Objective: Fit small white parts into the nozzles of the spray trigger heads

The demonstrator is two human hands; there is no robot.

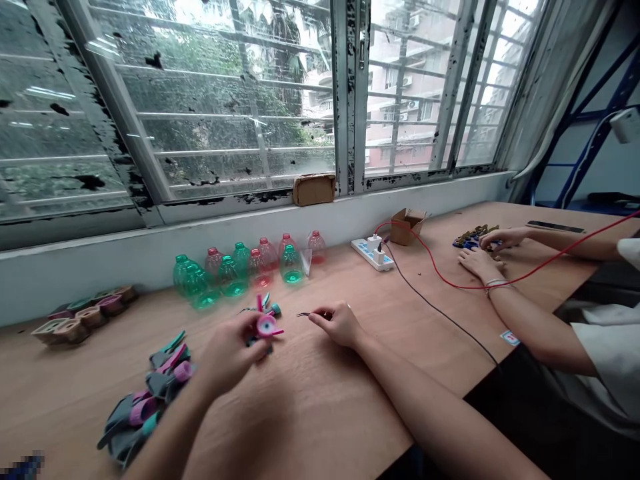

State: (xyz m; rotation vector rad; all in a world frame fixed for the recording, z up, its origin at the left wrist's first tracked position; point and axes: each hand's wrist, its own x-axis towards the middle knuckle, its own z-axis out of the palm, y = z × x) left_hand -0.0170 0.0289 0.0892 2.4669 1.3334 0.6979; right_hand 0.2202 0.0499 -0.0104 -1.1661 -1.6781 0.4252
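My left hand (231, 352) grips a pink-and-grey trigger spray head (267, 325) above the table, its round pink collar facing me. The fingers are wrapped round its sides and hide much of the grey body. To the right, my right hand (341, 325) pinches thin dark tweezers (303, 315), whose tips point left toward the spray head without touching it. Just behind my left hand lie more teal-and-grey spray-head parts (274, 309), partly hidden. A pile of grey, pink and teal spray heads (143, 407) lies left of my left forearm.
Green bottles (233, 277) and red bottles (316, 247) stand along the wall. Brown moulded pieces (90, 316) sit far left. A power strip (373, 255) with red and black cables and a cardboard box (406, 227) stand right. A co-worker's hands (483, 260) handle blue-and-gold parts.
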